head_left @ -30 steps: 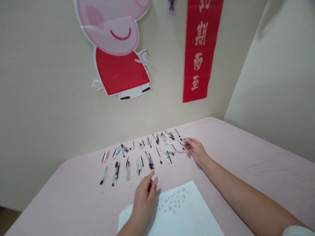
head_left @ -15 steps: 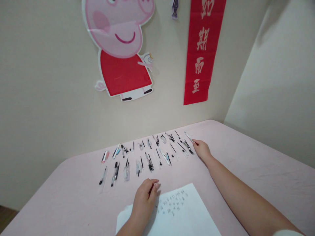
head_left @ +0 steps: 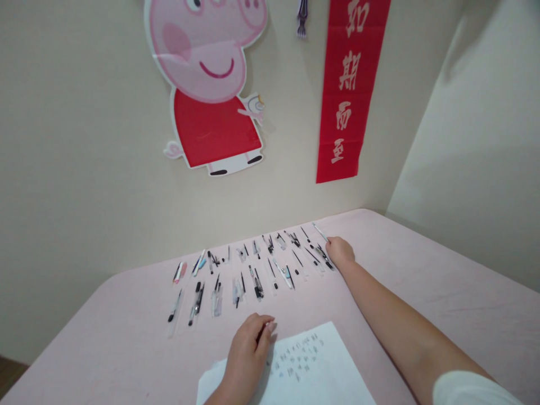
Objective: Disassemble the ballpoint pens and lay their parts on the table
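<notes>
My right hand (head_left: 341, 252) is at the far right end of the rows of pens, its fingers closed around the near end of a slim white pen (head_left: 319, 230). That pen points away towards the wall. Just left of the hand lies a group of black pen parts (head_left: 324, 257). My left hand (head_left: 248, 351) rests on the left side of a white sheet of paper (head_left: 333, 371) with handwritten characters. Its fingers are curled, thumb against forefinger; what they hold, if anything, is hidden.
Two rows of dismantled pens, with clear barrels (head_left: 216, 304), black caps (head_left: 275, 286) and dark refills (head_left: 243, 281), lie on the pink-covered surface (head_left: 105, 337). Behind it rises a wall (head_left: 105, 185) with a pig cutout (head_left: 217, 129) and a red banner (head_left: 341, 121).
My right hand has shifted slightly left, and the white pen has moved left and a little farther away with it. The left hand stays on the paper. The view has tilted slightly.
</notes>
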{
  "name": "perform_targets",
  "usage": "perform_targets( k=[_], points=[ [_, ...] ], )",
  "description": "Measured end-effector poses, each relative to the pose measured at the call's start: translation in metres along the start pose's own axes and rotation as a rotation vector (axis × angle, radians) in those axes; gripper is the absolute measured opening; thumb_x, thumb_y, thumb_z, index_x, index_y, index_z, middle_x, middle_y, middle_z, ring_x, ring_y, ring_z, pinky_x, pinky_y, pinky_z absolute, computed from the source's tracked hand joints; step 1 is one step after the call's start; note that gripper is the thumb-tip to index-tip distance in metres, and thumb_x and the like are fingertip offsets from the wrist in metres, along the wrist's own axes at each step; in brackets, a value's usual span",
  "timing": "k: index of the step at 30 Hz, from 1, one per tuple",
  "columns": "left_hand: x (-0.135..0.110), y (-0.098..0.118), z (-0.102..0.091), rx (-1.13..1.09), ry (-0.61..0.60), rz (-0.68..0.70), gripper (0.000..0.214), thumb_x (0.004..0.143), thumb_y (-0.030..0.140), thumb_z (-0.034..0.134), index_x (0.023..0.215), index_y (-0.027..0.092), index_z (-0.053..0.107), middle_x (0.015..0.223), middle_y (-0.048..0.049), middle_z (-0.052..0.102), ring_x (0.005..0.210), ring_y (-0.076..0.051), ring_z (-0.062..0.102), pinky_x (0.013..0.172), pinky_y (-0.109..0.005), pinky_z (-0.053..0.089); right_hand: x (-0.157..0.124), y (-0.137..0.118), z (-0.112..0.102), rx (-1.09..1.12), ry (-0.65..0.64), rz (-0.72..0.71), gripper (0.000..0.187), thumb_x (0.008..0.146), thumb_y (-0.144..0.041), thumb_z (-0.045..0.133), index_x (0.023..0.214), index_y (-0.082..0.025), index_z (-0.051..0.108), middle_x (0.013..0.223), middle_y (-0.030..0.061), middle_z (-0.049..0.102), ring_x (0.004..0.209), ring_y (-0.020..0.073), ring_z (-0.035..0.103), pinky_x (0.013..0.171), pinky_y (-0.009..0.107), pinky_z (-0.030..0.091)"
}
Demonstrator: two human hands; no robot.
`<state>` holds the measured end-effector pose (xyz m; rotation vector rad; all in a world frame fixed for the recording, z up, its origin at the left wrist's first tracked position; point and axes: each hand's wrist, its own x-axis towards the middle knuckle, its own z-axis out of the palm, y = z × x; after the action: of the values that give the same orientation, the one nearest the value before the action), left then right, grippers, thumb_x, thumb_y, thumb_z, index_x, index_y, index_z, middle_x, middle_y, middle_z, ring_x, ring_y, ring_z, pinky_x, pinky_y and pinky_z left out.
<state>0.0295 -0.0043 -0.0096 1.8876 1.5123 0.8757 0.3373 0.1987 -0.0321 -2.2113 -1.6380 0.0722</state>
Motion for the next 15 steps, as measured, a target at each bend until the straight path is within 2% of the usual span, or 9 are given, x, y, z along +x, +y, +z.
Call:
perform_targets(
  k=[5, 11, 15],
  points=[
    [-0.0009, -0.0003, 0.0004, -0.002, -0.012, -0.009, 0.027, 0.088, 0.035, 0.043, 0.089, 0.019, 0.065, 0.085, -0.0066, 0.065, 0.083, -0.021, 0.061, 0.076, -0.033, 0.046, 0.0059, -0.0027, 0.0019, -0.028, -0.014, -0.002, 0.033, 0.086, -0.023, 0.041, 0.096, -0.018, 0.072, 0.094, 0.0151, 0.070, 0.087, 0.0234, 0.065, 0.073, 0.030, 0.045],
    [-0.0014, 0.0017, -0.0004, -0.009, -0.014, -0.007, 0.028, 0.087, 0.036, 0.043, 0.088, 0.019, 0.065, 0.084, -0.0067, 0.064, 0.082, -0.020, 0.060, 0.075, -0.032, 0.045, 0.0078, -0.0020, 0.0032, 0.006, -0.003, -0.002, 0.030, 0.086, -0.025, 0.044, 0.098, -0.019, 0.071, 0.095, 0.0144, 0.070, 0.089, 0.0230, 0.065, 0.078, 0.030, 0.046],
    [-0.0015, 0.0004, -0.0004, 0.028, -0.024, -0.003, 0.028, 0.088, 0.035, 0.042, 0.089, 0.019, 0.065, 0.084, -0.0064, 0.064, 0.082, -0.020, 0.060, 0.075, -0.031, 0.045, 0.0044, 0.0047, 0.0029, 0.078, 0.038, -0.026, 0.034, 0.086, -0.025, 0.043, 0.107, -0.017, 0.068, 0.105, 0.0144, 0.068, 0.097, 0.0238, 0.063, 0.083, 0.031, 0.046]
  ],
)
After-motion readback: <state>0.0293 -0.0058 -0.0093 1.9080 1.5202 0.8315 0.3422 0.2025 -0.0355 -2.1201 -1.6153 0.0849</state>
